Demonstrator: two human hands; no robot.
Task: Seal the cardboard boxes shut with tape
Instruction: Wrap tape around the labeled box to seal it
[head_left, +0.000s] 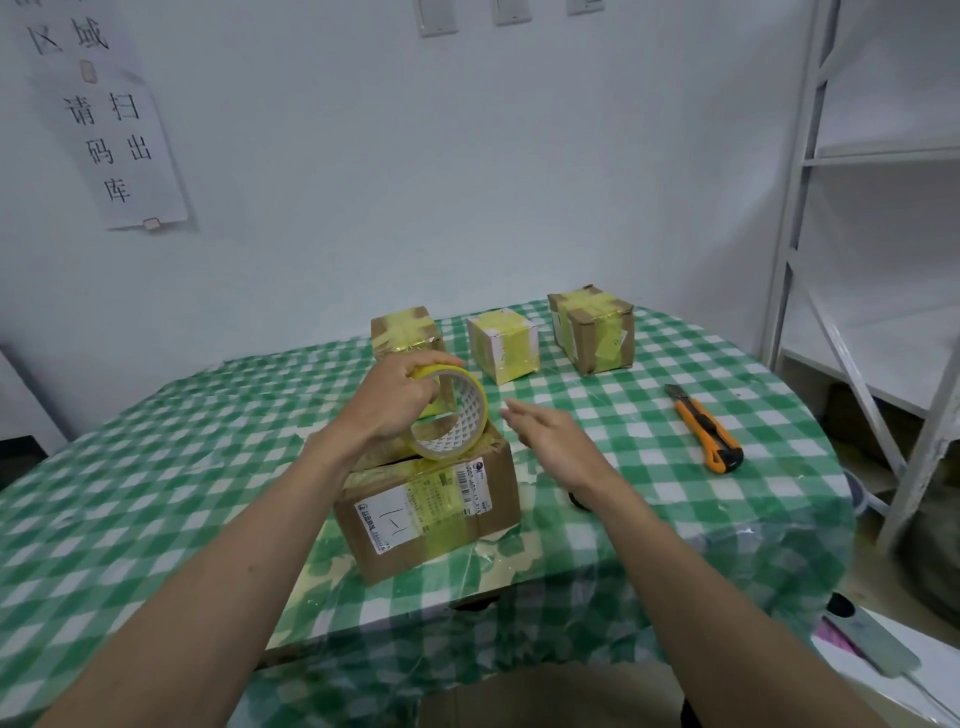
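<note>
1. Surface (156, 467): covered by a green-and-white checked cloth under clear film; pale wall behind, white metal shelving (862, 156) at right.
2. Wall notice (111, 130): reads 请扫码出库.
3. Nearest cardboard box (431, 514): bears a white shipping label, text too small to read.
4. Left hand (400, 400): grips a yellow tape roll (457, 421) above this box.
5. Right hand (550, 431): fingers extended, holding nothing.
6. Three taped boxes (504, 343) along the far edge; orange utility knife (706, 428) at right.
</note>
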